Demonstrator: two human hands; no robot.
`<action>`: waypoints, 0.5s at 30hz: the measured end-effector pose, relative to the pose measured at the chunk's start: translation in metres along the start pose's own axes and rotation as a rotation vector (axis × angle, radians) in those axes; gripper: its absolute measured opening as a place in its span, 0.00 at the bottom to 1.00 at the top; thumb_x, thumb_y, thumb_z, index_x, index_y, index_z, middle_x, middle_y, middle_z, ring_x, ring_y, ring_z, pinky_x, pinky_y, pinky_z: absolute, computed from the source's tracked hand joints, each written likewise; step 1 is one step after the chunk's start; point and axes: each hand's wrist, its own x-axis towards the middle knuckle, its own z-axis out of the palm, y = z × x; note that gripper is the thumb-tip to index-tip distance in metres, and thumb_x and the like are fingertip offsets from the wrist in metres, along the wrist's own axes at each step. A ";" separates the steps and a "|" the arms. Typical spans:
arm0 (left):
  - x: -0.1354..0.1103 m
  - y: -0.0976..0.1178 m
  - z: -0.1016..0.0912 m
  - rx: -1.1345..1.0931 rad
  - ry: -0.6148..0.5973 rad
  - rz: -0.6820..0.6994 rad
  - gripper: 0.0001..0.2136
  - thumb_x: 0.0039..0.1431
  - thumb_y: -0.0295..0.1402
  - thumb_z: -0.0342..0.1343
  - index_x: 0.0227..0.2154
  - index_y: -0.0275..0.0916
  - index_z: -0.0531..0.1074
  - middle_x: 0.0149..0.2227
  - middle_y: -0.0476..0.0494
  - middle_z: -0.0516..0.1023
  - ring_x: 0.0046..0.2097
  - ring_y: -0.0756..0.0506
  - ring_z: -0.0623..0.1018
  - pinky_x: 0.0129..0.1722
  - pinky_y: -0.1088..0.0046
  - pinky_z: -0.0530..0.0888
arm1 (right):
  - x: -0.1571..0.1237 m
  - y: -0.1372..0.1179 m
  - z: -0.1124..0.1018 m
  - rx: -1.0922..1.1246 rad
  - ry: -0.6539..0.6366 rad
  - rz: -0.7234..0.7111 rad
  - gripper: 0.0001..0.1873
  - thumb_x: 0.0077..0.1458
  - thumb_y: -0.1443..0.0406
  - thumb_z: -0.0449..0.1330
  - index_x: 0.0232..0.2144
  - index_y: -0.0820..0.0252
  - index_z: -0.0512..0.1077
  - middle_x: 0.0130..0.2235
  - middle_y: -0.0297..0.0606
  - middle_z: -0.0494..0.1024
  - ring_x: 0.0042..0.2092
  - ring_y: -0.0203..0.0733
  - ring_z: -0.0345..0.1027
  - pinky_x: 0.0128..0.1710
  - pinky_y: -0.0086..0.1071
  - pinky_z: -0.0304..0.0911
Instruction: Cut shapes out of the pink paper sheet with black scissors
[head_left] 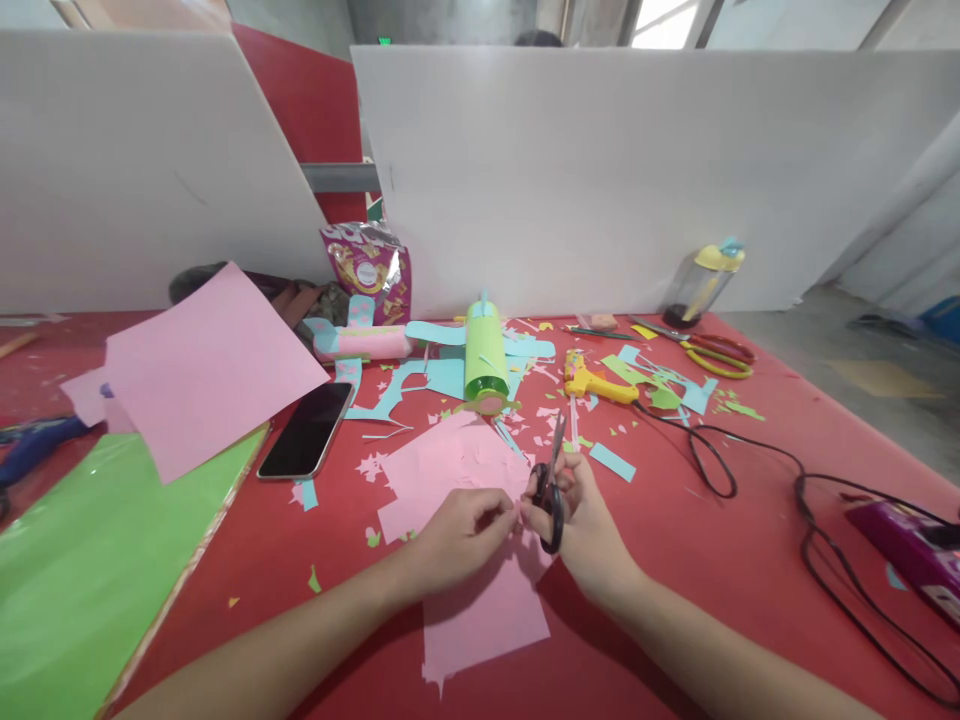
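Note:
My right hand (581,520) grips small black-handled scissors (553,480), blades pointing away from me over the red table (720,560). My left hand (461,535) is closed in a pinch, fingertips meeting the right hand's fingers on a small piece I cannot make out. Both hands hover over a cut-up pink paper sheet (480,610) lying flat. A second ragged pink piece (450,465) lies just beyond the hands.
A green paper roll (485,355), pink roll (364,343), yellow glue gun (592,380) with black cord (750,450), phone (307,430), red-yellow scissors (716,355), bottle (701,285), snack bag (369,265). Large pink sheet (202,365) and green sheets (97,560) at left. White boards behind.

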 end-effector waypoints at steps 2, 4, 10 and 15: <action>0.000 -0.002 0.000 0.029 0.014 0.004 0.13 0.55 0.33 0.41 0.20 0.34 0.64 0.19 0.51 0.64 0.21 0.54 0.63 0.21 0.81 0.61 | 0.000 0.000 0.001 -0.015 -0.003 0.001 0.20 0.35 0.75 0.59 0.26 0.55 0.51 0.23 0.22 0.64 0.23 0.29 0.61 0.21 0.22 0.56; 0.000 -0.004 0.000 0.059 0.026 0.017 0.14 0.55 0.34 0.41 0.20 0.34 0.64 0.19 0.50 0.65 0.22 0.54 0.64 0.22 0.80 0.61 | 0.001 0.000 0.001 -0.018 -0.005 0.010 0.20 0.36 0.75 0.59 0.26 0.55 0.51 0.23 0.22 0.64 0.23 0.29 0.60 0.20 0.22 0.55; 0.001 -0.002 -0.005 0.014 0.055 0.013 0.13 0.54 0.32 0.42 0.17 0.35 0.62 0.17 0.52 0.63 0.21 0.54 0.62 0.22 0.80 0.61 | 0.001 -0.001 0.000 0.053 -0.032 0.067 0.20 0.36 0.73 0.60 0.25 0.54 0.50 0.23 0.21 0.61 0.20 0.27 0.56 0.19 0.21 0.51; 0.003 0.002 -0.020 -0.073 0.142 -0.044 0.12 0.54 0.34 0.42 0.19 0.35 0.61 0.17 0.53 0.60 0.20 0.55 0.60 0.19 0.81 0.59 | -0.001 0.001 -0.002 0.082 -0.160 0.129 0.20 0.39 0.65 0.62 0.26 0.54 0.51 0.22 0.23 0.60 0.22 0.29 0.56 0.22 0.24 0.53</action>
